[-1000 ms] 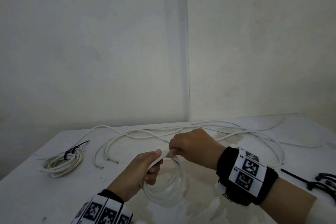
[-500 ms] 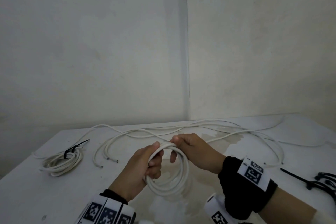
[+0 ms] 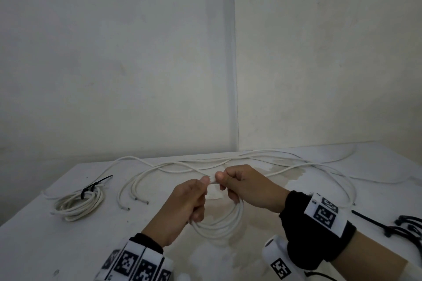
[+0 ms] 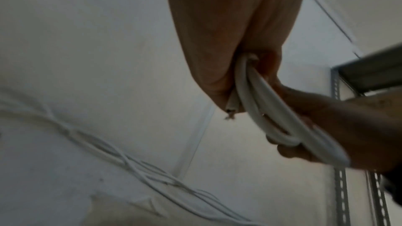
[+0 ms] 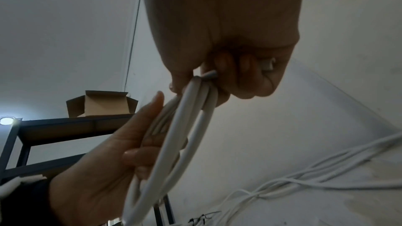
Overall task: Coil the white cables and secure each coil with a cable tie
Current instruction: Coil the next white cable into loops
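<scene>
the left hand is curled round the near-left side of a white coil, fingers wrapped over the bundled loops and thumb up at the top; in the left wrist view a cut cable end pokes out just below its fist. the right hand grips the top of the same coil, thumb and fingers pinched on the strands beside the left thumb, so both hands are closed on it and nearly touch. the coil hangs between them just above the table, its lower arc near the surface; whether it touches i cannot tell. as for progress: one tied coil lies at the left of the table with a black tie cinched round it, so that one looks done. the coil in hand appears fully wound but carries no tie yet. behind the hands several loose cables sprawl across the table, uncoiled, so i judge the job under halfway. spare ties lie at the right edge, well apart from the hands. both wrists are raised off the table, knuckles facing away from the person, forearms converging toward the middle.
</scene>
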Demonstrator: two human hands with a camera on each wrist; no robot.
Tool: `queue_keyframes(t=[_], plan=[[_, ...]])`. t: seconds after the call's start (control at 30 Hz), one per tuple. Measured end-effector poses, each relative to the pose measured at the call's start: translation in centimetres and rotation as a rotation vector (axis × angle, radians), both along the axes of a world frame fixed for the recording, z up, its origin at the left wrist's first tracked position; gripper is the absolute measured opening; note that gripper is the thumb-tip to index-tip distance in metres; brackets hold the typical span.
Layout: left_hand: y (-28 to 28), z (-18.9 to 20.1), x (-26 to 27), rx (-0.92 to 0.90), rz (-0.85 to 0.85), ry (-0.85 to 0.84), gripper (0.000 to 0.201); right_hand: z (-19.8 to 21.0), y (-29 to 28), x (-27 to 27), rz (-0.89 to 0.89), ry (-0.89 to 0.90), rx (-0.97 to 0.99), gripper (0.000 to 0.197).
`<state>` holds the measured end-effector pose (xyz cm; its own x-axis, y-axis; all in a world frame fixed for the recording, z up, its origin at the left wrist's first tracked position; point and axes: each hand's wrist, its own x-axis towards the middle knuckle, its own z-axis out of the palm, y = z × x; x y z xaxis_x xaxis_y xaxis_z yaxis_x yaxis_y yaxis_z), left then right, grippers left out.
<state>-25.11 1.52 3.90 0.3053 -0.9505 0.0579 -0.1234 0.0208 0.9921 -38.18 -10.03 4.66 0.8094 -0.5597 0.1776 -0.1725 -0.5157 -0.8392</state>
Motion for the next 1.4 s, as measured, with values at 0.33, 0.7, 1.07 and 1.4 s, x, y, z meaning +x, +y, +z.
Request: queue_keyframes(t=[0.33,0.7,1.07,1.4], plan=[[-0.2,-1.1,0.6,-0.122,0.162,-0.638,0.05,0.9,0.3,0.4,-0.076,0.053,-0.064,0.04],[-1.0,-0.5,-0.8,-0.079,0.202,-0.207,0.036,0.1,0.6,0.5,-0.114,-0.092,0.162,0.039],[-0.9,-0.8,-2.8,-0.044,0.197,-0.112,0.038,-0.6,1.4,0.9,-0.197,-0.189,0.112,0.042],[-0.4,-0.4,-1.6,-0.04,0.226,-0.01,0.037,-0.5,0.7,-0.9,-0.023,-0.196,0.224,0.03]])
